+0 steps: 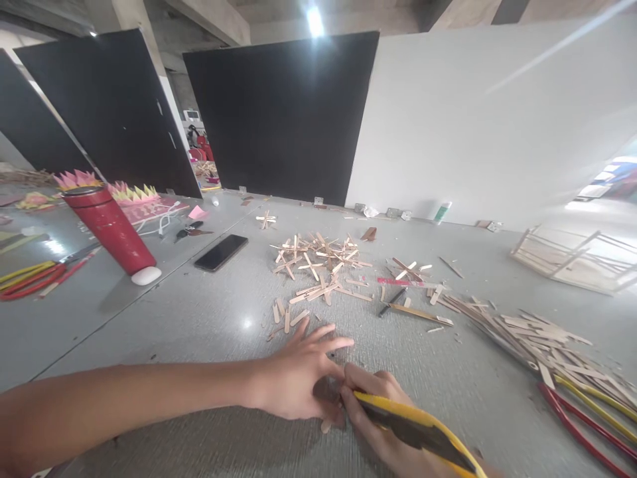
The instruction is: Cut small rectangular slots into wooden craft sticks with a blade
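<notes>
My left hand (298, 375) rests low on the grey table (199, 318), fingers spread, its thumb and fingertips pressing a small wooden stick piece (326, 425) against the surface. My right hand (373, 411) is closed around a yellow and black utility knife (415, 428), whose tip meets the wood right beside my left thumb. Just beyond my hands lie short cut stick pieces (286, 317) and a heap of wooden craft sticks (318, 262).
A red flask (109, 229) stands at the left, a black phone (221, 252) near it. Long wooden strips (537, 335) and red and yellow handles (587, 415) lie at right, a stick frame (572, 259) further back. Black and white boards (283, 113) stand behind.
</notes>
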Motion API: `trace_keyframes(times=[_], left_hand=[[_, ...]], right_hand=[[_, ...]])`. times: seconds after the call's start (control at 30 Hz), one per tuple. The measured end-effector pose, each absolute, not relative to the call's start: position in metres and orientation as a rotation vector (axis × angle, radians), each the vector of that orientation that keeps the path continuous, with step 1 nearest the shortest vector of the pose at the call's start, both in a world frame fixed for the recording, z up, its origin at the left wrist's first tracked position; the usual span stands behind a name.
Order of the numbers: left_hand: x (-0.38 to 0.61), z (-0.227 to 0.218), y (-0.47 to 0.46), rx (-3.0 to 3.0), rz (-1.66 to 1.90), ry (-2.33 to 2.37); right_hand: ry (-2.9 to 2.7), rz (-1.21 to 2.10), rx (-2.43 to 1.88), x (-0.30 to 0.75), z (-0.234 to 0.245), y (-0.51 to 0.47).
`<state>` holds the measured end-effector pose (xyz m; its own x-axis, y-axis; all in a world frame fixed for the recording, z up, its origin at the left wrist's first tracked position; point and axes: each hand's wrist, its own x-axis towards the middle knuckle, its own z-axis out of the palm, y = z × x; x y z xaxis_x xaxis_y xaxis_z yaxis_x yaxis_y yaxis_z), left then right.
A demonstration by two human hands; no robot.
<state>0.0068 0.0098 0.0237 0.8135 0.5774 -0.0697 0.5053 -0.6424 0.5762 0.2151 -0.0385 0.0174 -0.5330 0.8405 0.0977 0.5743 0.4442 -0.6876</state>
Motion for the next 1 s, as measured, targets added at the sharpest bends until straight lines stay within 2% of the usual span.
trace_keyframes(times=[0.17, 0.37, 0.63, 1.0], left_hand=[[0.007, 0.022, 0.011, 2.381, 0.151, 0.796], [0.008, 0.022, 0.011, 2.372, 0.163, 0.802], [0.007, 0.019, 0.01, 2.332, 0.177, 0.792], [0.006, 0.021, 0.009, 2.308, 0.191, 0.776]], right_hand=[[-2.274, 0.821, -1.257, 0.217, 0.02, -0.039], [-2.282, 1.018, -1.363, 0.217, 0.029, -0.037], [-2.211, 1.237, -1.295, 0.222, 0.023, -0.033], [-2.202, 1.307, -1.313, 0.221, 0.031, -0.033]])
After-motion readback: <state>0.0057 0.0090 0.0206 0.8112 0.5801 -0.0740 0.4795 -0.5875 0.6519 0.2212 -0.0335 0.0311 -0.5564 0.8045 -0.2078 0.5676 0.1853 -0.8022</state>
